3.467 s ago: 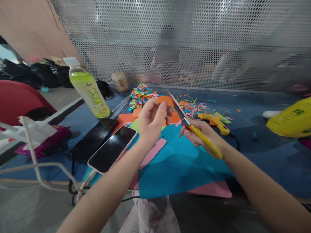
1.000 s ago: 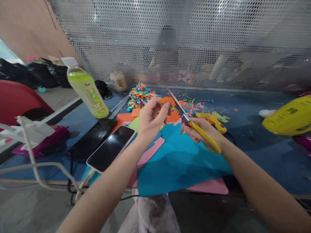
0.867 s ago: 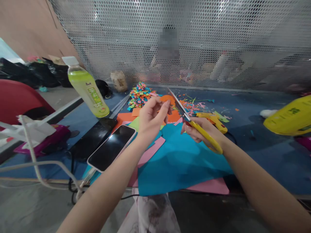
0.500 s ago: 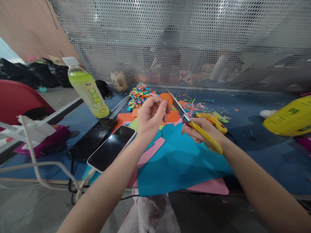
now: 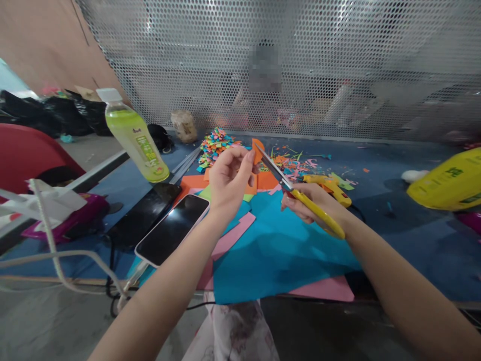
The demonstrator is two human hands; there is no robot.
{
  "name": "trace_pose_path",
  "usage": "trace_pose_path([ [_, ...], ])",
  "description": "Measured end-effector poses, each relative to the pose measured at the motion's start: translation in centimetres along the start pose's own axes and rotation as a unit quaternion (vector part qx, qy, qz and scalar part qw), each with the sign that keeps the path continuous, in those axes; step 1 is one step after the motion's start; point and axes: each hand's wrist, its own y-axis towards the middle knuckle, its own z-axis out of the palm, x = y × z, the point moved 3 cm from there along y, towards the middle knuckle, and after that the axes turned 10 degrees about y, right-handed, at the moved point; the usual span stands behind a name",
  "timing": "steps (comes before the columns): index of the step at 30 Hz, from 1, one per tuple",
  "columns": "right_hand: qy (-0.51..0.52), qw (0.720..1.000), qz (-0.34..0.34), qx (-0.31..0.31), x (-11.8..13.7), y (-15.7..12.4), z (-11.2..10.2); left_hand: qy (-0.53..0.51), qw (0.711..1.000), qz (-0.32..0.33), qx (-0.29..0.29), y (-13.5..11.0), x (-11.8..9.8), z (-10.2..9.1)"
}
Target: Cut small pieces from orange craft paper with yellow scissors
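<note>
My left hand (image 5: 232, 175) pinches a small rounded piece of orange paper (image 5: 258, 150) between thumb and fingers. In my right hand (image 5: 306, 200) is a pair of scissors (image 5: 278, 175) with yellow handles, its blades pointing up and left. The blade tips lie at the orange piece; whether they bite into it I cannot tell. Below both hands spread blue sheets (image 5: 278, 250) of paper or felt, with pink strips (image 5: 236, 235) and orange pieces (image 5: 267, 181) among them. Behind my left hand stands a heap of small multicoloured cuttings (image 5: 216, 148).
A phone (image 5: 173, 230) and a black flat object (image 5: 146, 213) lie left, near a green drink bottle (image 5: 137, 140). Coloured scraps (image 5: 296, 163) and a yellow glue gun (image 5: 330, 188) are behind my right hand. A yellow bottle (image 5: 451, 183) lies right. Perforated metal (image 5: 319, 65) closes the back.
My left hand has shifted slightly left and turned the orange piece, which looks narrower. The scissor blades have drawn closer together, their tips now over the orange piece.
</note>
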Motion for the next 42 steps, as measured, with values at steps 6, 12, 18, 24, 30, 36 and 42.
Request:
trace_pose_path([
  [6, -0.017, 0.999, 0.036, 0.006, -0.1, 0.1, -0.2, 0.037, 0.999, 0.003, 0.003, 0.0, 0.1, -0.2],
  [12, 0.010, 1.000, 0.028, -0.007, -0.2, 0.2, -0.2, 0.035, 0.999, -0.003, 0.011, -0.1, 0.2, -0.1],
  [18, 0.027, 0.999, 0.022, -0.009, -0.2, 0.2, 0.1, 0.016, 0.999, -0.024, 0.035, -0.4, 0.5, 0.5],
  [24, 0.038, 0.999, 0.025, -0.003, -0.4, 0.5, 0.2, 0.036, 0.997, -0.055, 0.039, -0.5, 0.5, 0.9],
  [30, 0.044, 0.998, 0.023, -0.028, -0.1, 0.2, 0.3, 0.027, 0.998, -0.049, 0.033, -0.6, 0.5, 0.8],
  [36, 0.040, 0.998, 0.025, -0.030, 0.0, 0.1, 0.3, 0.006, 0.999, -0.030, 0.040, -0.5, 0.4, 0.5],
  [42, 0.022, 1.000, 0.016, -0.013, -0.3, 0.3, 0.1, 0.007, 0.999, -0.034, 0.020, -0.3, 0.1, 0.4],
])
